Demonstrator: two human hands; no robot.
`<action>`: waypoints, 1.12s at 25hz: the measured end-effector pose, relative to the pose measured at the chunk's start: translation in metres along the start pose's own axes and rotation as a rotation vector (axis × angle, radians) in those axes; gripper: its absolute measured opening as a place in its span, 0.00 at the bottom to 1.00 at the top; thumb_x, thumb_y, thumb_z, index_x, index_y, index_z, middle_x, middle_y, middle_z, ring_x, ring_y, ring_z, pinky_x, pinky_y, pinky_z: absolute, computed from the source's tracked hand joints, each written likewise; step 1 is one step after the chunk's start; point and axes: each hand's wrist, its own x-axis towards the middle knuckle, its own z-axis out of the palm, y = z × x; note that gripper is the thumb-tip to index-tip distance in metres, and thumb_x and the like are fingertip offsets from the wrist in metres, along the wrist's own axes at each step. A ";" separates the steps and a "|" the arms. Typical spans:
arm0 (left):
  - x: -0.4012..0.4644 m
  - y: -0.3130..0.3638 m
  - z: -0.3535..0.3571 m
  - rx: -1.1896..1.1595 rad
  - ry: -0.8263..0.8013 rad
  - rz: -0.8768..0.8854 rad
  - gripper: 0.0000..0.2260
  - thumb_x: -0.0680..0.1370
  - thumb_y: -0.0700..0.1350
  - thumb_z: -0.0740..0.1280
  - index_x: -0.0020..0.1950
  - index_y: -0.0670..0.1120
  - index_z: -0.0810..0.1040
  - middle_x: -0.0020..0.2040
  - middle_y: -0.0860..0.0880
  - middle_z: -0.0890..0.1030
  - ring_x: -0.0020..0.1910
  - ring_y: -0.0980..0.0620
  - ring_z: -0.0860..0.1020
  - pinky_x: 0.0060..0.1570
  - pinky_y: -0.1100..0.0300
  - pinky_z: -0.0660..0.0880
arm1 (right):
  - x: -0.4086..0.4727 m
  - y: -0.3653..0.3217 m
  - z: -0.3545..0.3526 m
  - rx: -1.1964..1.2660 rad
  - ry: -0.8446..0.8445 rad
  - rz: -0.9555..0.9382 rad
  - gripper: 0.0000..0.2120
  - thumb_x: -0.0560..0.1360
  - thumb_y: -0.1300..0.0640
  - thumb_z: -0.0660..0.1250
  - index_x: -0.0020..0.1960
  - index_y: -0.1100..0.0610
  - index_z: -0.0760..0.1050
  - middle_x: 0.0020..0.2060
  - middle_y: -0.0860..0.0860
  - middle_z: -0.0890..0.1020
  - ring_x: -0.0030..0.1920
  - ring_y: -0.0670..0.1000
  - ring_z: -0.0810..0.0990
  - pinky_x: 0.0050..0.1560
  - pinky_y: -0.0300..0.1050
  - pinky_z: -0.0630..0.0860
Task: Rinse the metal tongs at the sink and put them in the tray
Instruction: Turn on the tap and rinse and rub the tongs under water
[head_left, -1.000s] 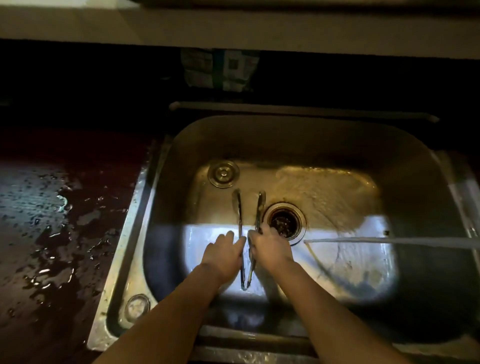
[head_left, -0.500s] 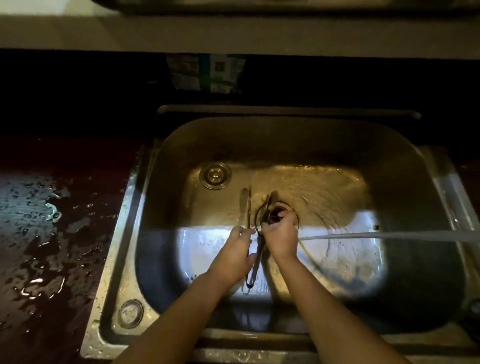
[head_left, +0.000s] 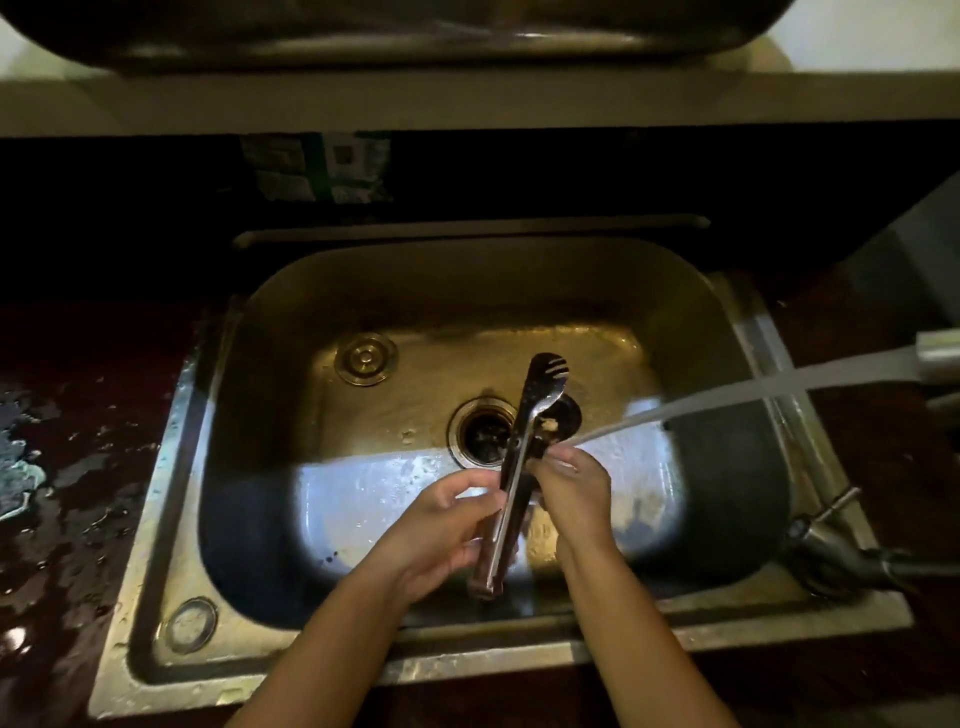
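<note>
The metal tongs are held above the steel sink, arms pressed nearly together, forked tips pointing away over the drain. My left hand grips the handle end from the left. My right hand pinches the arms at mid-length from the right. A water stream comes in from the right and strikes the tongs by my right fingers. A pale speck clings to the lower tip. No tray is recognisable in view.
The tap sits at the sink's front right corner, its spout at the right edge. A round plug lies on the basin floor. The dark counter on the left is wet. A dark rounded basin sits on the ledge above.
The tongs have been lifted off the sink floor and their arms squeezed together. Both hands rose and moved right into the water stream.
</note>
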 end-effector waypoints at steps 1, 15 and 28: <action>-0.002 0.000 0.005 0.006 -0.017 0.010 0.06 0.76 0.39 0.65 0.51 0.44 0.79 0.42 0.39 0.85 0.40 0.47 0.84 0.41 0.53 0.82 | 0.000 0.002 -0.005 0.013 0.009 0.003 0.07 0.69 0.65 0.68 0.38 0.53 0.76 0.35 0.51 0.81 0.38 0.52 0.80 0.35 0.43 0.75; -0.009 0.020 0.020 0.143 -0.005 0.086 0.12 0.76 0.37 0.63 0.41 0.48 0.84 0.40 0.42 0.86 0.43 0.45 0.82 0.42 0.54 0.78 | 0.021 -0.013 -0.073 -1.120 -0.298 -0.883 0.28 0.75 0.63 0.59 0.72 0.47 0.58 0.74 0.47 0.60 0.75 0.48 0.54 0.72 0.43 0.49; 0.004 0.016 0.028 0.092 -0.058 0.105 0.10 0.76 0.35 0.60 0.46 0.44 0.81 0.37 0.44 0.84 0.33 0.52 0.81 0.37 0.59 0.79 | -0.012 -0.015 -0.084 -1.082 -0.482 -1.094 0.25 0.71 0.66 0.62 0.65 0.48 0.69 0.70 0.50 0.68 0.70 0.51 0.64 0.68 0.44 0.61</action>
